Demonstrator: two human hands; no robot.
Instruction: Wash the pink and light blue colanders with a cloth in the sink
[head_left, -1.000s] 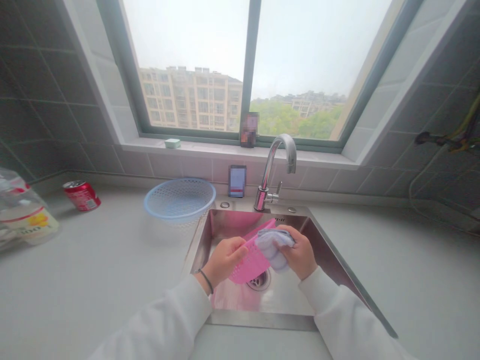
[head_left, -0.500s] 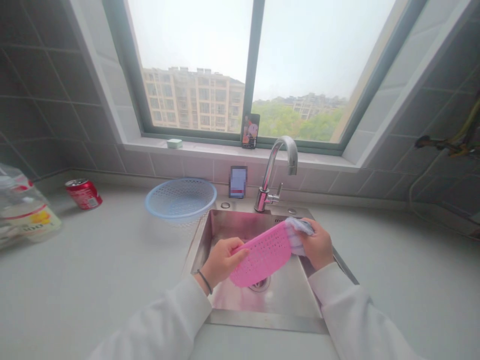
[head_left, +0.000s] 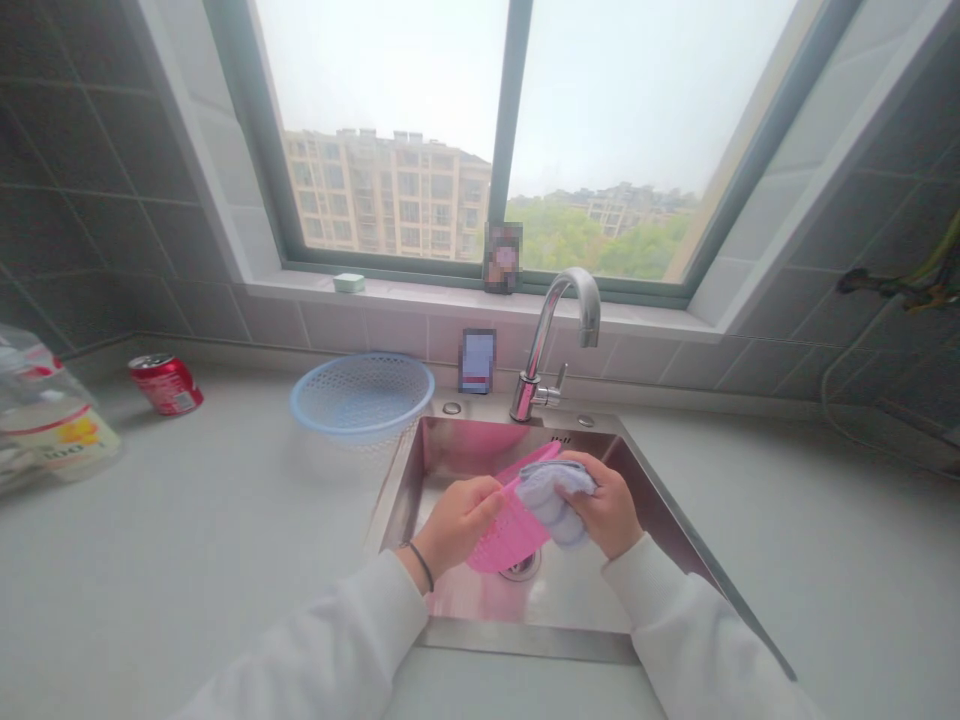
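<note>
Over the steel sink (head_left: 525, 636), my left hand (head_left: 466, 515) grips the near left rim of a pink perforated plastic basket (head_left: 508, 540), which is tilted. My right hand (head_left: 606, 505) is closed on a bunched pale cloth (head_left: 556, 500) with bluish-grey stripes. The cloth lies against the basket's right part and hides some of it. Below the basket, part of the drain (head_left: 521, 568) shows in the sink floor. I cannot see the left fingertips behind the rim.
Behind the sink rises a chrome faucet (head_left: 534, 345). A light blue mesh basket (head_left: 363, 398) stands on the counter to the left, with a red can (head_left: 166, 384) and a clear bottle (head_left: 56, 420) farther left. Blurred phone-like screens (head_left: 478, 360) lean at the back.
My right hand has moved left and toward me with the cloth, from the basket's far right end across its near face. The basket has turned in my left hand.
</note>
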